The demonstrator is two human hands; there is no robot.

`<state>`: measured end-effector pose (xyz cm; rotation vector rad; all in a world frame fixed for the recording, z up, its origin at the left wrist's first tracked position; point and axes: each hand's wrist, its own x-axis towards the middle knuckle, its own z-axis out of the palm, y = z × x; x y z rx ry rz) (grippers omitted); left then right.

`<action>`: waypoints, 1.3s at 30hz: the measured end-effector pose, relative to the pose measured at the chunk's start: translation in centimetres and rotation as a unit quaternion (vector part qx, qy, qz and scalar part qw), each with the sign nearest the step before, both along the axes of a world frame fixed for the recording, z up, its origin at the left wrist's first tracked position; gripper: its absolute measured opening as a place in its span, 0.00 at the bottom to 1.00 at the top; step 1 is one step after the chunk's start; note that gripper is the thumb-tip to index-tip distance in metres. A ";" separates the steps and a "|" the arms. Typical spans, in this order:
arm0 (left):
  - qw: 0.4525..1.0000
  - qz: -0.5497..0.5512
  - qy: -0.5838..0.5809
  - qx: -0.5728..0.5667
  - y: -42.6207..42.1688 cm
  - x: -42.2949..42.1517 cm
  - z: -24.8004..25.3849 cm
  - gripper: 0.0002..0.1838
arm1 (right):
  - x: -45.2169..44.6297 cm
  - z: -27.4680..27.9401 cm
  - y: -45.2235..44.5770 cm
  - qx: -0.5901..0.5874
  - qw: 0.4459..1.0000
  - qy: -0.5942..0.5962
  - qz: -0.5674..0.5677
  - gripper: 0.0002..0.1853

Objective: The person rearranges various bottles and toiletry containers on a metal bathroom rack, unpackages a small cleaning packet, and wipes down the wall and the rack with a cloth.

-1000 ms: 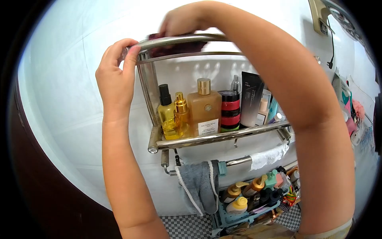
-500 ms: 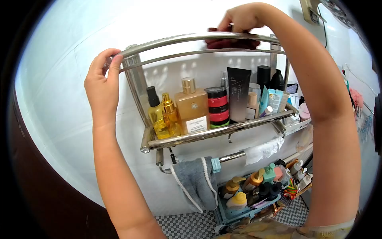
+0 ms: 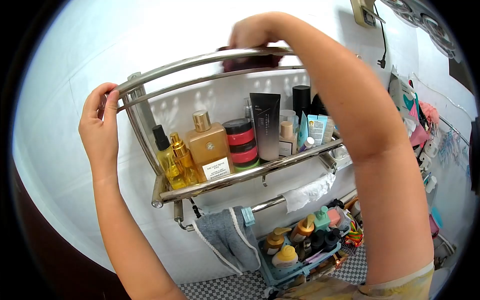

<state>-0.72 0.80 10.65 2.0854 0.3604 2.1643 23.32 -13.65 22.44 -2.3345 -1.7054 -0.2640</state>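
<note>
My left hand (image 3: pixel 100 122) is closed around the left end of the upper rail (image 3: pixel 185 65) of a wall-mounted metal rack. Behind that rail, at the top level, my right hand (image 3: pixel 254 33) presses on a dark red cloth (image 3: pixel 252 63). Its fingers are partly hidden and slightly blurred. Below, the rack's lower shelf carries a yellow spray bottle (image 3: pixel 170 162), a gold-capped tan bottle (image 3: pixel 210 145), stacked pink-and-black jars (image 3: pixel 242 142), a dark grey tube (image 3: pixel 266 125) and a small blue-and-white tube (image 3: pixel 316 129). My right forearm covers the rack's right end.
A grey towel (image 3: pixel 225 240) and a white cloth (image 3: pixel 310 192) hang on the bar under the shelf. Lower down, a blue basket (image 3: pixel 282 275) holds several pump bottles. A black plug (image 3: pixel 381 63) dangles from a cord at upper right.
The view has shifted, so the rack appears further left and lower. My right hand and the cloth have slid slightly left along the top level. My left hand keeps its hold on the rail.
</note>
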 end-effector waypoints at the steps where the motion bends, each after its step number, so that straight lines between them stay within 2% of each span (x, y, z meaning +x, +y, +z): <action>1: 1.000 0.000 0.000 0.001 0.1 -0.1 0.0 0.08 | -1.4 -0.2 0.8 0.005 0.999 0.012 0.036 0.19; 3: 0.999 -0.007 0.031 -0.008 0.8 -0.4 0.0 0.11 | -2.2 -0.5 0.5 0.011 0.997 0.023 0.069 0.18; 5: 0.999 -0.016 0.028 0.003 1.4 -0.5 0.1 0.12 | -1.9 -0.6 -0.2 0.032 0.985 0.078 0.150 0.19; 6: 0.999 -0.023 0.026 0.010 1.5 -0.4 -0.1 0.12 | -0.8 -0.2 -0.8 0.006 0.987 0.093 0.132 0.19; 10: 0.999 -0.013 0.031 0.012 1.6 -0.4 -0.1 0.12 | 3.5 0.2 -4.9 -0.013 0.995 0.092 -0.040 0.22; 12: 0.999 -0.029 0.028 -0.002 1.6 -0.4 -0.1 0.12 | 4.9 0.1 -7.2 0.011 0.992 0.028 -0.124 0.23; 14: 1.000 -0.010 0.021 -0.002 1.7 -0.4 -0.1 0.10 | 6.2 0.0 -8.5 0.020 0.984 0.019 -0.175 0.24; 16: 1.000 -0.005 0.022 -0.004 1.7 -0.4 -0.1 0.10 | 7.1 0.5 -8.8 -0.056 0.963 -0.097 -0.246 0.23; 18: 1.000 -0.021 0.019 -0.002 2.0 -0.4 -0.1 0.11 | 7.9 0.3 -9.1 -0.027 0.939 -0.141 -0.312 0.21; 22: 0.999 -0.035 0.012 -0.013 2.1 -0.3 -0.2 0.11 | 8.4 0.1 -8.6 -0.022 0.939 -0.147 -0.310 0.18; 24: 1.000 -0.024 0.013 0.006 2.2 -0.2 -0.2 0.12 | 7.8 0.1 -8.2 -0.008 0.957 -0.106 -0.271 0.16; 26: 1.000 -0.013 0.016 0.012 2.4 -0.3 -0.2 0.12 | 6.7 0.0 -7.8 -0.003 0.958 -0.133 -0.255 0.15; 28: 1.000 -0.003 0.022 0.018 2.5 -0.3 -0.2 0.12 | 6.3 0.0 -7.6 0.021 0.974 -0.083 -0.209 0.16; 29: 0.999 0.010 0.026 0.015 2.4 -0.4 -0.2 0.12 | 6.3 0.3 -8.3 0.019 0.989 0.061 -0.135 0.17; 30: 0.999 0.024 0.030 0.012 2.3 -0.4 -0.2 0.12 | 5.9 0.3 -8.8 0.051 0.987 0.119 -0.091 0.19; 32: 0.999 0.009 0.034 0.003 2.5 -0.5 -0.2 0.12 | 5.9 0.0 -8.3 0.060 0.987 0.033 -0.144 0.18; 38: 0.999 -0.008 0.038 0.005 3.1 -0.7 -0.1 0.12 | 8.0 0.6 -9.7 0.058 0.978 0.073 -0.188 0.18; 39: 0.999 -0.018 0.032 0.010 3.0 -0.7 -0.1 0.12 | 7.9 0.4 -9.9 0.062 0.973 0.017 -0.223 0.19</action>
